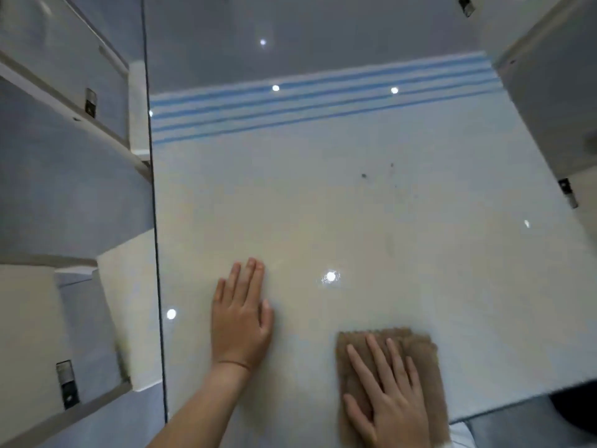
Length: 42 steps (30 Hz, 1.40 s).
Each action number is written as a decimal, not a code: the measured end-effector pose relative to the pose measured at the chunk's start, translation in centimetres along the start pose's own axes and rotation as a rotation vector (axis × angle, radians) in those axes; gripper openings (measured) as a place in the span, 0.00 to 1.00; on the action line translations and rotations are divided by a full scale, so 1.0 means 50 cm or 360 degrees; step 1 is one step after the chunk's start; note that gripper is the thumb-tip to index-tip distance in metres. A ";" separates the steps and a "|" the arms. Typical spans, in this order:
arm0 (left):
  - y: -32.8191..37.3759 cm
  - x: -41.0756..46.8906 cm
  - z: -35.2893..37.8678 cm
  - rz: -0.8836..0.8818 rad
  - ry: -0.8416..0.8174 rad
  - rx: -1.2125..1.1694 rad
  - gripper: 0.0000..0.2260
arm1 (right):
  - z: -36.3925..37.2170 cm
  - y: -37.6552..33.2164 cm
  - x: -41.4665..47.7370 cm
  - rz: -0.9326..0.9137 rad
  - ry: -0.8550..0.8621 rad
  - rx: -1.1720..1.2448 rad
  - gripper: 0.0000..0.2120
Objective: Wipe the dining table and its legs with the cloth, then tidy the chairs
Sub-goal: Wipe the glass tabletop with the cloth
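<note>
The dining table (323, 205) has a glossy glass top over a pale cloth with blue stripes (323, 98) across the far part. My left hand (240, 321) lies flat on the glass near the left edge, fingers straight and together. My right hand (387, 392) presses flat, fingers spread, on a tan folded cloth (426, 357) at the near right of the tabletop. A few small dark specks (364, 176) mark the glass further out on the right.
Chairs with pale frames and grey-blue seats stand along the left side (64, 163) and at the far right (549, 92). The table's left edge (155, 221) runs up the frame. Ceiling lights reflect as bright dots on the glass.
</note>
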<state>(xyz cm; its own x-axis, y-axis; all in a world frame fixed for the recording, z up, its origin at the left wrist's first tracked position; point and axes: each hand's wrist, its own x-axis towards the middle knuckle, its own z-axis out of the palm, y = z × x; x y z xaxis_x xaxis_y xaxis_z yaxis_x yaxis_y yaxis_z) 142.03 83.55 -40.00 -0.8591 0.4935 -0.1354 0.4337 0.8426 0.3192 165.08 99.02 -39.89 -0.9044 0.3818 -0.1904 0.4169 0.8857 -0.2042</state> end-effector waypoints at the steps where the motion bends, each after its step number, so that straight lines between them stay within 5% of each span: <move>1: 0.001 0.002 0.001 0.0000 -0.0006 0.0006 0.28 | -0.002 0.000 0.020 0.0004 0.0022 0.0017 0.32; 13: -0.004 0.006 0.013 0.0041 0.0125 -0.0027 0.27 | -0.117 -0.008 0.755 0.0072 0.0308 -0.0001 0.29; 18: -0.012 0.005 0.018 0.0050 0.0114 -0.0037 0.27 | -0.144 -0.021 0.897 0.0137 0.0246 -0.0005 0.28; 23: -0.008 0.013 0.007 0.0060 0.0094 -0.0064 0.27 | -0.139 0.003 0.777 0.0017 0.0164 0.0010 0.28; 26: -0.003 0.007 0.003 0.0053 0.0084 -0.0026 0.27 | -0.105 0.030 0.538 -0.0039 0.0255 0.0116 0.28; 33: 0.003 0.007 0.008 0.0029 0.0076 0.0011 0.28 | -0.020 0.083 -0.013 0.0035 0.0007 -0.0020 0.37; 37: -0.001 0.005 0.007 0.0015 0.0084 0.0017 0.28 | -0.024 0.095 0.009 -0.0023 0.0019 0.0024 0.38; 42: 0.003 0.004 0.005 -0.0014 0.0021 0.0033 0.27 | -0.067 0.111 0.277 -0.0070 0.0169 0.0052 0.31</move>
<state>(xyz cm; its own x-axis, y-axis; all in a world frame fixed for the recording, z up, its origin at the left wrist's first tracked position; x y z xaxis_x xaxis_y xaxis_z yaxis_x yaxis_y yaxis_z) 142.02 83.84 -40.22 -0.8664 0.4834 -0.1255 0.4317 0.8512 0.2983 154.57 110.13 -40.44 -0.9256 0.3704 -0.0781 0.3780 0.8937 -0.2418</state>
